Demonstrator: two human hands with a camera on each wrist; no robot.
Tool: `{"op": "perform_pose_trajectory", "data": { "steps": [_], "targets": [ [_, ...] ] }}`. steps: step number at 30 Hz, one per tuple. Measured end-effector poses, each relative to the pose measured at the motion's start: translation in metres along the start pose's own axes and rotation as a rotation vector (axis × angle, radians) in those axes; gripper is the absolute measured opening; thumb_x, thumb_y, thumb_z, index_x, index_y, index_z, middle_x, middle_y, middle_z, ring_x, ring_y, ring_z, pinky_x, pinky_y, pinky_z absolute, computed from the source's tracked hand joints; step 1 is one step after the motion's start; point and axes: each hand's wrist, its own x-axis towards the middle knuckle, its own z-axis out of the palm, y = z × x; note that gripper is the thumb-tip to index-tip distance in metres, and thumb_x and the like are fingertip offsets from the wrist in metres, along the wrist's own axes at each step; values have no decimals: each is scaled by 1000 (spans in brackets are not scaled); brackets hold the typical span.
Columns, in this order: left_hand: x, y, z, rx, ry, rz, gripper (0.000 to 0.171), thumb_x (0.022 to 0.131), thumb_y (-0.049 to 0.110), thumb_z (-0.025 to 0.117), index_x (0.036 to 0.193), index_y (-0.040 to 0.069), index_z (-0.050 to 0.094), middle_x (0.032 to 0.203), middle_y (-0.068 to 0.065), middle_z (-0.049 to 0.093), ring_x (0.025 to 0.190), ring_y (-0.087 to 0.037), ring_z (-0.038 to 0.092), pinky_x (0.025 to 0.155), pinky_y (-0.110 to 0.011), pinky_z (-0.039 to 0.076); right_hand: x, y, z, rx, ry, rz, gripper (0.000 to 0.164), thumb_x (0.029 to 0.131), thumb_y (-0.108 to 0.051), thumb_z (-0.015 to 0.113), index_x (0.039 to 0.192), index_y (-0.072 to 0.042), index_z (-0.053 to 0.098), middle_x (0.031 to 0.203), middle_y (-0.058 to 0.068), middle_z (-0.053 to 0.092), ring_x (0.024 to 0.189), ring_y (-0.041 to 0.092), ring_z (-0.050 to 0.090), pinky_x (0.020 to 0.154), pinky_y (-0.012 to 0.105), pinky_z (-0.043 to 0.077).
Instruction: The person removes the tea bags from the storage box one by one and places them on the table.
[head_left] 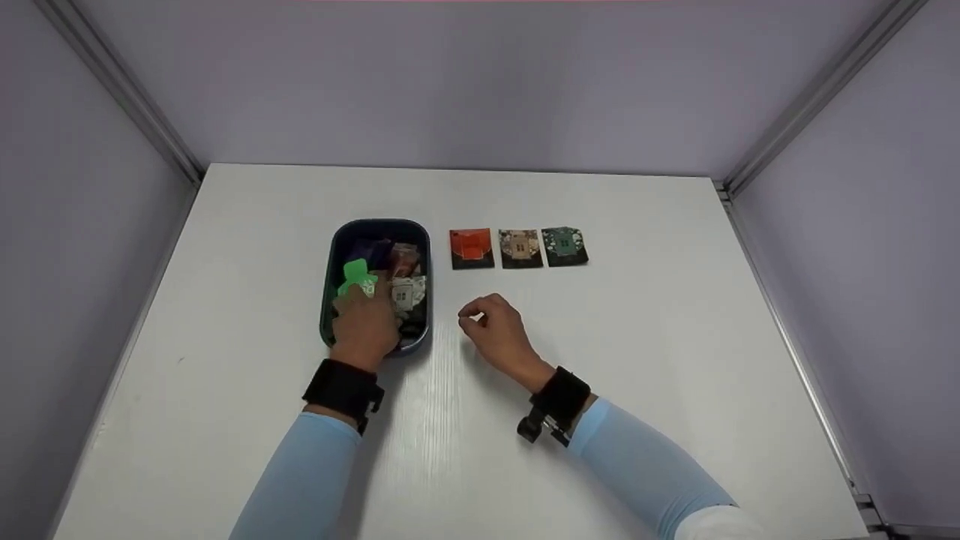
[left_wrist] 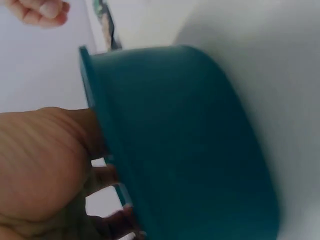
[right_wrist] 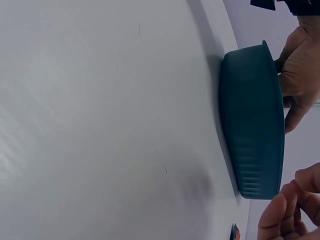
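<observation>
My left hand (head_left: 365,322) reaches down into a dark blue-green plastic basket (left_wrist: 170,130). Its spread fingers go below the rim, among a bright green piece (head_left: 358,276) and a pale sachet with a window print (head_left: 403,296); the fingertips are partly hidden. Behind them in the basket lie a reddish wrapped sachet (head_left: 405,259) and a dark purple one (head_left: 371,251). Over the table just right of the basket hovers my right hand (head_left: 496,334). Its fingers curl loosely, thumb tip near the index finger, and nothing shows between them.
Three square sachets lie in a row right of the basket: red (head_left: 472,249), beige (head_left: 520,249) and dark green (head_left: 565,247). The white table (head_left: 637,322) is bounded by a grey back wall (head_left: 480,82) and side walls.
</observation>
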Motion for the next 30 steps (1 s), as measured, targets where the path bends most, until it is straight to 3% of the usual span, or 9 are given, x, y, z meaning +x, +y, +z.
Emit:
{"op": "perform_pose_trajectory", "data": {
  "steps": [2,4,7,9,13,21,24,27,30],
  "targets": [
    [-1,-3,-4,-23,-14,-8,73,97,12,64,158,-3,27,137,-50,38,104,-61,56,73,-62,56,0,-1,0,1,3,6,13,98,-15,66,103,-8,76,101,4,63,81,15,57,74,31,49],
    [-2,-5,-7,-31,-31,8,77,97,9,63,160,-3,20,130,-50,45,87,-54,64,63,-55,56,-1,-1,-1,3,2,12,12,98,-15,66,102,-10,76,100,3,63,81,14,57,74,31,49],
    [-4,-8,-14,-46,-40,54,79,96,2,60,161,-3,17,98,-39,64,56,-34,62,46,-41,47,-1,-1,-1,3,-5,12,12,98,-15,66,102,-10,76,100,3,63,81,14,57,75,31,49],
    [-6,-9,-20,-64,-31,81,81,92,-2,62,161,-3,19,73,-23,64,49,-26,55,44,-36,40,-1,-2,-1,2,-10,6,13,98,-16,66,103,-9,76,100,3,63,82,15,57,76,31,49],
    [-11,-11,-31,-139,-50,84,92,89,8,75,161,-3,19,58,-7,56,47,-21,52,46,-33,37,-1,-1,-2,-7,-13,-10,14,99,-15,65,104,-8,75,101,4,63,83,16,57,77,33,49],
    [-18,-17,-37,-289,-35,21,100,91,29,80,162,-1,17,54,-2,48,45,-18,45,45,-33,34,-3,-10,-5,25,-26,-30,10,100,-16,65,103,-14,75,101,2,63,85,15,58,78,32,50],
    [-19,-17,-35,-319,-31,7,98,92,30,79,162,1,18,60,-6,55,49,-19,50,48,-33,38,-4,-14,-5,40,-28,-32,9,100,-16,65,102,-14,74,100,1,63,85,15,58,77,32,50],
    [-22,-15,-35,-283,57,26,85,95,17,74,160,-1,23,66,-13,62,50,-23,54,48,-35,40,-4,-19,-6,45,-29,-39,9,100,-17,66,102,-15,74,100,1,63,85,14,58,77,31,49],
    [-25,-5,-35,-266,229,64,66,95,3,67,154,-5,38,77,-21,69,54,-29,59,48,-40,44,-5,-25,-7,71,-23,-42,10,101,-19,65,103,-15,74,98,1,64,82,13,59,74,29,49]
  ]
}}
